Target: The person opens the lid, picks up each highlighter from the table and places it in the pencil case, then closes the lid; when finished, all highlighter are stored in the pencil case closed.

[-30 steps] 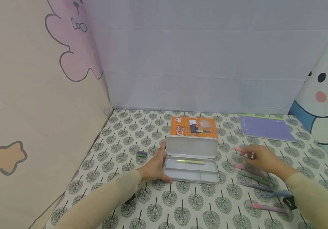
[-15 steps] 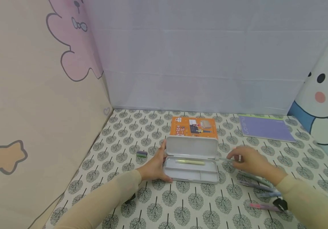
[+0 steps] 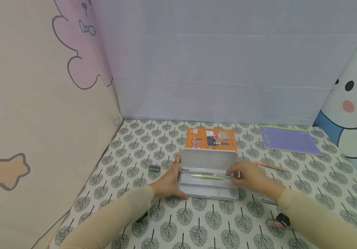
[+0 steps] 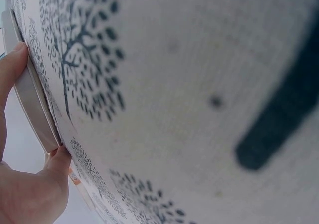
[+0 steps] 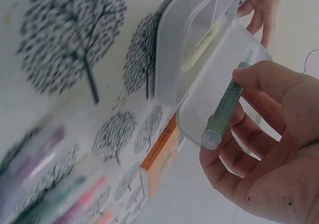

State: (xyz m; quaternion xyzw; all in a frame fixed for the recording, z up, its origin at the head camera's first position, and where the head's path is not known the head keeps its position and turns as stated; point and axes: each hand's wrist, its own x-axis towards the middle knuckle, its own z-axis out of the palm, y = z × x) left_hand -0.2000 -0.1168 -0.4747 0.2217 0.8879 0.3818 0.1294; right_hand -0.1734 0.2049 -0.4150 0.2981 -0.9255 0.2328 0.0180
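Note:
An open white pencil case (image 3: 197, 191) lies on the cloth, its lid (image 3: 208, 160) raised at the back. My left hand (image 3: 169, 181) holds the case's left end, thumb at the front corner and fingers by the lid. A pale yellow-green pen (image 3: 204, 176) lies in the long rear compartment. My right hand (image 3: 248, 176) pinches a green pen (image 5: 225, 107) over the right part of that compartment. In the right wrist view its clear end faces the camera, and the thumb presses its side. Whether it touches the case floor, I cannot tell.
Behind the lid is an orange box (image 3: 211, 137). A pink-tipped pen (image 3: 271, 166) and more pens, partly hidden by the right forearm, lie to the right. A purple notebook (image 3: 290, 140) rests at back right. Left of the case is a small purple-and-green block (image 3: 154, 167).
My right hand has moved left from the pens on the cloth to above the case, carrying the green pen. My left hand has stayed on the case.

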